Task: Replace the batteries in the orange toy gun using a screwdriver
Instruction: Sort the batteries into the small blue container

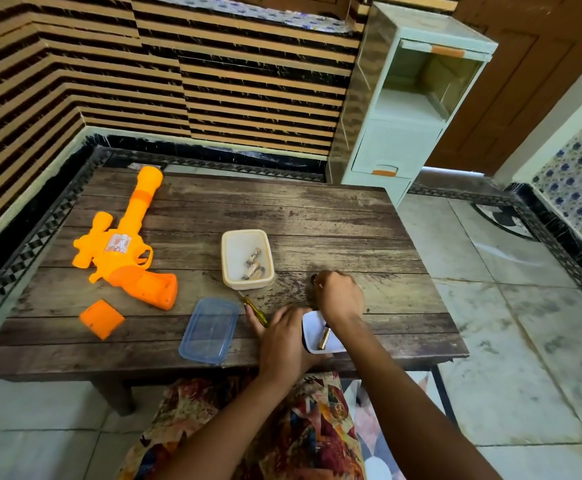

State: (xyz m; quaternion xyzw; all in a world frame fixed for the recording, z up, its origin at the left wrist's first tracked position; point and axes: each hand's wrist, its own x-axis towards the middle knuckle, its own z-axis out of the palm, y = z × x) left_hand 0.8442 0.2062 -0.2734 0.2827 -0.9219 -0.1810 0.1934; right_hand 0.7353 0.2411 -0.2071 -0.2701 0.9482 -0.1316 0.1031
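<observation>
**Keep spent and fresh cells apart**

Probably best to carry one battery at a time to the orange toy gun [127, 258], matching polarity. The gun lies flat near the bench's [317, 216] left edge. It is bright plastic, and its grip cover [102, 318] lies loose beside it. At the front edge, the left hand [282, 337] rests straight-fingered against a white tray [312, 327], and the right hand [340, 296] pinches a small dark thing [314, 278].

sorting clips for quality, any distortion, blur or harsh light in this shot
Head view: wide-angle lens bows the wall stripes and table edges; light is soft, shadows faint; orange toy gun is sharp; right hand is slightly blurred, so the small dark thing it pinches can't be named.
</observation>
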